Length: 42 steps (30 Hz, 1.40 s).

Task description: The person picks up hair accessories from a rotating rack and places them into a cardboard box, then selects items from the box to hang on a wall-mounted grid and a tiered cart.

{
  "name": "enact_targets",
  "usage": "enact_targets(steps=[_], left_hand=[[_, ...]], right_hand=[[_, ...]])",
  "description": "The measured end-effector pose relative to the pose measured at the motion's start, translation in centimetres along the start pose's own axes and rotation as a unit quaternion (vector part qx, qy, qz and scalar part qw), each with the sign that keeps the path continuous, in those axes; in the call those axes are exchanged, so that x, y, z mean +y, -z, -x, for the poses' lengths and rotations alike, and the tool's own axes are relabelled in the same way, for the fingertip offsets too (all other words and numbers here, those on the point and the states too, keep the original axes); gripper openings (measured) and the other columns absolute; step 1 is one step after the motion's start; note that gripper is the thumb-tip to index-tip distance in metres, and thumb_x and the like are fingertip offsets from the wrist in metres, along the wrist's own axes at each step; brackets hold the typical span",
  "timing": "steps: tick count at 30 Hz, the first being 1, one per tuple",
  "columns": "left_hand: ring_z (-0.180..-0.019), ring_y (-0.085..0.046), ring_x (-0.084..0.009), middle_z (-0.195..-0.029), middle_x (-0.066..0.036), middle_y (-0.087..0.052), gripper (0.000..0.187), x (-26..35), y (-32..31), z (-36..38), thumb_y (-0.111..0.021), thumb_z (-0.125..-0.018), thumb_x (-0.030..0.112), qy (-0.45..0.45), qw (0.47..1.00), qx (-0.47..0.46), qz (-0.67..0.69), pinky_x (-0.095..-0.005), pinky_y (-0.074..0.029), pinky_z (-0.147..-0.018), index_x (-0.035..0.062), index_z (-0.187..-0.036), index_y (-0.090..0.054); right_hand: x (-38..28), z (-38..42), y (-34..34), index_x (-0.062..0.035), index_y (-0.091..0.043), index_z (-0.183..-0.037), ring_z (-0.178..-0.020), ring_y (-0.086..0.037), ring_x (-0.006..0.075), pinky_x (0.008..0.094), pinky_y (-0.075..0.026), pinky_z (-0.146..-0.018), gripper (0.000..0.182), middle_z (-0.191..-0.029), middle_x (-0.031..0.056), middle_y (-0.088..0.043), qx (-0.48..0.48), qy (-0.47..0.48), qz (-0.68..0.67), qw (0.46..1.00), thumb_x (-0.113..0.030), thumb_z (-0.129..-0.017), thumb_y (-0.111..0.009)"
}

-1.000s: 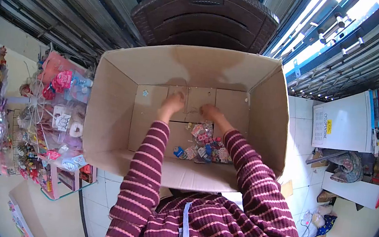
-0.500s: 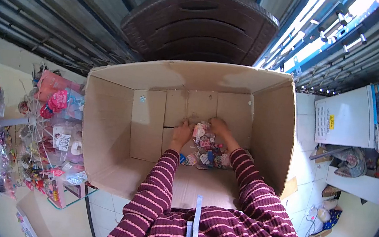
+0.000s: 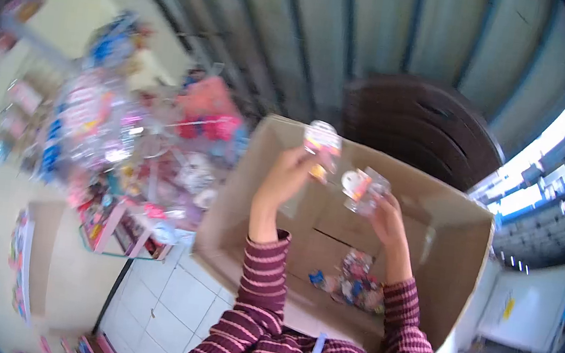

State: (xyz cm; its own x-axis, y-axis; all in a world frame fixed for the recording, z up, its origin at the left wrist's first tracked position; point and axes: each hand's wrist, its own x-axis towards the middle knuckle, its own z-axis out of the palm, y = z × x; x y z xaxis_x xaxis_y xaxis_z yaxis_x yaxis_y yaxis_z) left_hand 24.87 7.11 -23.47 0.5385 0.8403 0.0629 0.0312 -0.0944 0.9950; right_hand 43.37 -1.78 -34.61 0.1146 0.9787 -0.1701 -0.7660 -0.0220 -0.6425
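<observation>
Raised over the far left part of the cardboard box (image 3: 461, 244), my left hand (image 3: 286, 175) is closed on a small carded packet (image 3: 323, 140) with a whitish, printed top. My right hand (image 3: 386, 216) grips clear plastic packets (image 3: 367, 190), one with a white rounded card top, above the box's middle. The two hands are apart, and what exactly is inside the packets is too blurred to tell. Below them, a pile of small colourful packets (image 3: 357, 284) lies on the box floor, nearer to my right forearm.
A dark brown plastic chair (image 3: 422, 127) stands behind the box, against a corrugated metal shutter (image 3: 300, 30). To the left is a rack of bagged, colourful goods (image 3: 185, 164). A white cabinet (image 3: 524, 305) is at the right, and white floor tiles (image 3: 169, 297) show at lower left.
Both hands have risen from the pile inside the box, now with packets in them. My view has swung to the left, so the box appears tilted and further right.
</observation>
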Motion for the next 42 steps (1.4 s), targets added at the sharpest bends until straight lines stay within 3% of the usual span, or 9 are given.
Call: enact_targets(steps=[11, 15, 19, 21, 23, 25, 28, 37, 42], left_hand=[[-0.067, -0.055, -0.0169, -0.078, -0.011, -0.056, 0.027, 8.8, 7.3, 18.0, -0.046, -0.082, 0.02, -0.25, 0.953, 0.158, 0.072, -0.0291, -0.045, -0.063, -0.0057, -0.089, -0.052], [-0.075, -0.053, -0.0225, -0.091, -0.019, -0.053, 0.045, 5.5, 11.6, 22.2, -0.037, -0.084, 0.038, -0.342, 0.871, 0.352, 0.043, -0.0292, -0.041, -0.061, -0.0003, -0.107, -0.043], [-0.097, -0.043, -0.0186, -0.116, -0.01, -0.04, 0.052, 7.1, 13.9, 23.5, -0.035, -0.084, 0.041, -0.409, 0.735, 0.539, 0.048, -0.0292, -0.033, -0.074, 0.004, -0.12, -0.031], [-0.104, -0.038, -0.02, -0.119, -0.013, -0.038, 0.046, 6.7, 15.5, 24.8, -0.033, -0.085, 0.039, -0.413, 0.641, 0.642, 0.082, -0.0306, -0.036, -0.078, 0.002, -0.112, -0.037], [-0.103, -0.039, -0.0198, -0.118, -0.009, -0.04, 0.043, 6.2, 16.1, 25.6, -0.03, -0.086, 0.038, -0.411, 0.601, 0.674, 0.125, -0.0297, -0.034, -0.078, 0.0065, -0.114, -0.037], [-0.098, -0.041, -0.0181, -0.116, -0.008, -0.043, 0.039, 5.2, 17.0, 26.2, -0.031, -0.086, 0.037, -0.411, 0.546, 0.698, 0.211, -0.0289, -0.034, -0.077, 0.0091, -0.112, -0.039], [-0.094, -0.043, -0.0157, -0.112, -0.006, -0.046, 0.035, 4.0, 17.7, 27.0, -0.033, -0.086, 0.035, -0.411, 0.551, 0.68, 0.254, -0.0287, -0.034, -0.076, 0.0103, -0.109, -0.041], [-0.093, -0.044, -0.015, -0.11, -0.006, -0.047, 0.035, 3.0, 19.3, 28.1, -0.034, -0.085, 0.035, -0.419, 0.507, 0.703, 0.271, -0.0268, -0.033, -0.074, 0.0105, -0.11, -0.041], [-0.093, -0.043, -0.0158, -0.109, -0.006, -0.048, 0.035, 2.6, 19.7, 27.6, -0.036, -0.085, 0.035, -0.415, 0.509, 0.697, 0.288, -0.0278, -0.032, -0.075, 0.01, -0.109, -0.041]], right_hand=[[3.6, 2.4, -21.1, 0.0019, -0.05, -0.098, -0.078, -0.056, 0.0164, 0.0283, -0.046, -0.067, 0.03, -0.089, 0.009, -0.057, -0.207, -0.016, 0.016, 0.978, 0.005, -0.069, -0.056], [4.7, 2.8, -25.2, 0.0009, -0.053, -0.091, -0.076, -0.057, 0.0159, 0.0273, -0.046, -0.067, 0.025, -0.086, 0.0092, -0.058, -0.23, 0.032, 0.025, 0.972, 0.006, -0.067, -0.058], [5.9, 3.4, -28.5, 0.0001, -0.056, -0.075, -0.076, -0.057, 0.0155, 0.0266, -0.045, -0.069, 0.012, -0.082, 0.0107, -0.059, -0.293, 0.116, 0.037, 0.948, 0.005, -0.065, -0.06], [6.1, 4.5, -30.5, -0.001, -0.057, -0.071, -0.088, -0.055, 0.0217, 0.0316, -0.042, -0.077, 0.01, -0.092, 0.0152, -0.057, -0.411, 0.16, 0.148, 0.885, 0.002, -0.064, -0.062], [6.3, 5.1, -34.2, -0.0044, -0.059, -0.069, -0.109, -0.041, 0.0284, 0.0379, -0.032, -0.089, 0.009, -0.113, 0.0193, -0.046, -0.563, 0.288, 0.228, 0.74, -0.001, -0.062, -0.063], [7.4, 6.0, -37.3, -0.0066, -0.058, -0.068, -0.122, -0.018, 0.0326, 0.0418, -0.018, -0.096, 0.008, -0.128, 0.0193, -0.025, -0.605, 0.325, 0.314, 0.656, -0.007, -0.063, -0.064], [10.1, 5.1, -40.4, -0.0073, -0.055, -0.066, -0.123, -0.006, 0.0348, 0.043, -0.011, -0.097, 0.01, -0.133, 0.0184, -0.011, -0.569, 0.394, 0.375, 0.616, -0.011, -0.064, -0.064], [7.3, 2.5, -38.7, -0.0079, -0.059, -0.064, -0.124, -0.001, 0.0345, 0.0432, -0.004, -0.097, 0.014, -0.132, 0.0185, -0.012, -0.475, 0.488, 0.368, 0.633, -0.013, -0.057, -0.069], [3.1, -1.1, -36.0, -0.0073, -0.056, -0.06, -0.123, -0.011, 0.0307, 0.0421, -0.006, -0.098, 0.015, -0.13, 0.0201, -0.017, -0.422, 0.423, 0.254, 0.761, -0.016, -0.059, -0.067]])
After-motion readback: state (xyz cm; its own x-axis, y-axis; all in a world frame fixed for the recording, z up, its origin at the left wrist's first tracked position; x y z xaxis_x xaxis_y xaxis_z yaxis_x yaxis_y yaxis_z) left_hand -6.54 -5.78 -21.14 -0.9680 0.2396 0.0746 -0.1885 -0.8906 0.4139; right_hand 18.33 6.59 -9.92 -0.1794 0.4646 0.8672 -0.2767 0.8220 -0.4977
